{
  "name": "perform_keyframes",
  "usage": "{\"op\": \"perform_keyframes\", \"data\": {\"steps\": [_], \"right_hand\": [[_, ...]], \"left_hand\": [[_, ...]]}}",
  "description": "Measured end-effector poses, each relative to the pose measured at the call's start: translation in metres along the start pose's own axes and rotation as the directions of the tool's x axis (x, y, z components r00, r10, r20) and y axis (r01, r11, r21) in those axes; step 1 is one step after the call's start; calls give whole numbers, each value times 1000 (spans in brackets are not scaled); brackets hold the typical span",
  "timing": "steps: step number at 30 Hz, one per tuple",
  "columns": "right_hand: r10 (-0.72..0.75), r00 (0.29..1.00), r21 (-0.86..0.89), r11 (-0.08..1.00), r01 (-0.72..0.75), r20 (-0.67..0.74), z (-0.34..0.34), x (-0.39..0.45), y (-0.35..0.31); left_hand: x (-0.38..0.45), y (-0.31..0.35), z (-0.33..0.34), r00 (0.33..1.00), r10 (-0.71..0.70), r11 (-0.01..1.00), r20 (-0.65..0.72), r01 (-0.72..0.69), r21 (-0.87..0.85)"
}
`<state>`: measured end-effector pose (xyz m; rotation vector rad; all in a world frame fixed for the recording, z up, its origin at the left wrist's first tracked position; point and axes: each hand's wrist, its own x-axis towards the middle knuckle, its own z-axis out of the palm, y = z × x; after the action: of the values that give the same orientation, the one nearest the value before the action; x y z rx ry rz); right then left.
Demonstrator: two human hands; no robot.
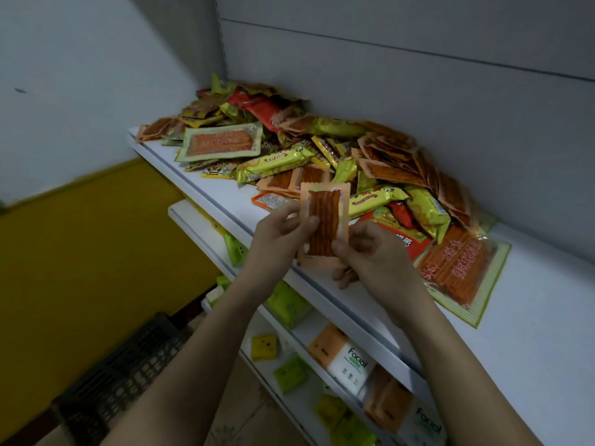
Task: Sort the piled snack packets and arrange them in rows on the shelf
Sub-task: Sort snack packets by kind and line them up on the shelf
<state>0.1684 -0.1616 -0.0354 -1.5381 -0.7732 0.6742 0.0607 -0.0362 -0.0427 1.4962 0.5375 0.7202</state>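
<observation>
A small orange packet (325, 217) of red snack sticks stands upright above the front edge of the white shelf (531, 317). My left hand (277, 233) pinches its left side with the thumb on its face. My right hand (370, 252) pinches its lower right corner. Behind them a mixed pile of snack packets (322, 146) covers the left and middle of the shelf against the back wall: orange, yellow-green and red ones. A large green-edged packet (460, 268) lies flat to the right of my hands, and another one (222, 141) lies at the left.
Lower shelves (302, 336) under my arms hold tissue packs (351, 362) in green, orange and white. A black plastic crate (122, 375) sits on the floor at lower left. A grey back panel (418, 75) closes the shelf behind the pile.
</observation>
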Motion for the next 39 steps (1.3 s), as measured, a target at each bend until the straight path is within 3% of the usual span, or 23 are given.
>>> {"op": "perform_keyframes", "data": {"steps": [6,12,15,18,21,26,31,35,39], "right_hand": [[-168,977,-271,954,129,-128,16,49,-19],[-194,963,-614,788,38,-189,34,108,-35],[-174,958,-762,645,-63,-226,48,130,-32],[-141,951,-838,521,-164,-274,63,145,-22],[-84,933,-833,483,-269,-350,73,155,-18],[41,899,-745,544,-387,-437,82,159,-35],[41,838,-618,656,-434,-545,97,149,-38],[26,777,-439,813,-383,-629,97,138,-41],[19,719,-233,940,-249,-695,93,119,-49]], "left_hand": [[41,8,-29,976,-38,999,-215,37,-9],[82,1,-71,946,-108,994,-306,100,-42],[95,-7,-82,961,-76,997,-267,75,-14],[115,-8,-94,993,-1,998,-122,9,67],[139,-10,-100,999,33,994,-6,-32,108],[163,-17,-103,995,-18,997,94,11,75],[180,-19,-110,988,-39,999,147,37,17],[189,-14,-111,973,-58,993,226,79,-88],[192,-11,-113,948,56,983,314,3,-185]]}}
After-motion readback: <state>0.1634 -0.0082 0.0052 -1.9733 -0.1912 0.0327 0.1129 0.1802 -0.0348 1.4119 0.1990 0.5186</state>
